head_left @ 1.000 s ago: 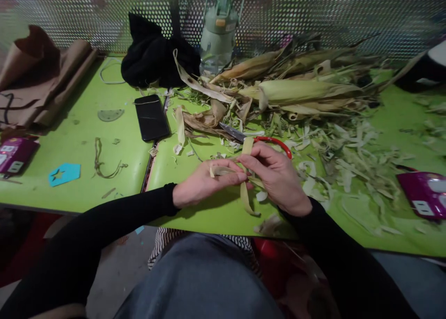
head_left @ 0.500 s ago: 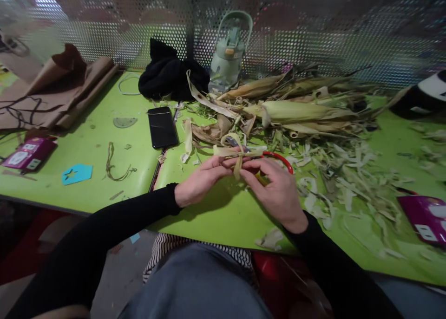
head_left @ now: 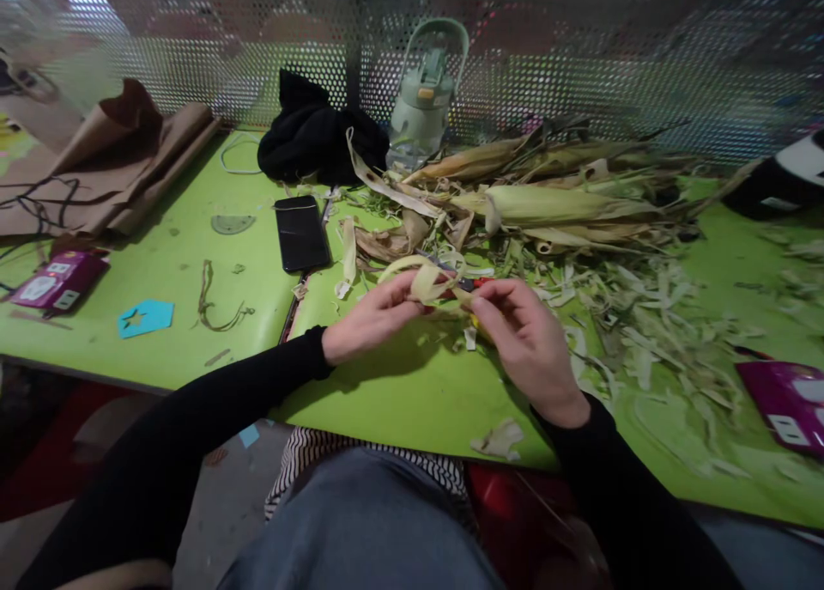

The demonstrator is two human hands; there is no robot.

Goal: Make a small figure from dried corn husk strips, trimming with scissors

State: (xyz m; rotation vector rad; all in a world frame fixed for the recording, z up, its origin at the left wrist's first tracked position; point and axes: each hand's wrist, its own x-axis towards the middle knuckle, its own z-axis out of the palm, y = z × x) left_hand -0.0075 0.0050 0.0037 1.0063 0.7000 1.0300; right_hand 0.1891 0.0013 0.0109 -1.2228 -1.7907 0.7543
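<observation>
Between my hands is a looped strip of pale corn husk [head_left: 427,282]. My left hand [head_left: 381,317] pinches it between thumb and fingers on the left. With its thumb and forefinger, my right hand [head_left: 524,337] grips an end of the strip on the right. Just behind the hands lie scissors [head_left: 481,282] with red handles, mostly covered by the husk and fingers. A heap of corn husks [head_left: 566,208] spreads across the table behind them. Shredded husk strips [head_left: 650,349] lie scattered to the right of my right hand.
On the green table [head_left: 386,401] lie a black phone [head_left: 301,236], a blue paper tag [head_left: 147,319], a twisted cord [head_left: 209,302] and a purple packet [head_left: 61,279]. Farther back stand a green bottle [head_left: 421,109], black cloth [head_left: 315,139] and brown paper [head_left: 142,165]. A perforated metal screen [head_left: 257,49] rises behind.
My right hand has moved right, away from my left, drawing out an end of the husk strip. The loop now sits wider between the hands, and less of the scissors' red handle shows.
</observation>
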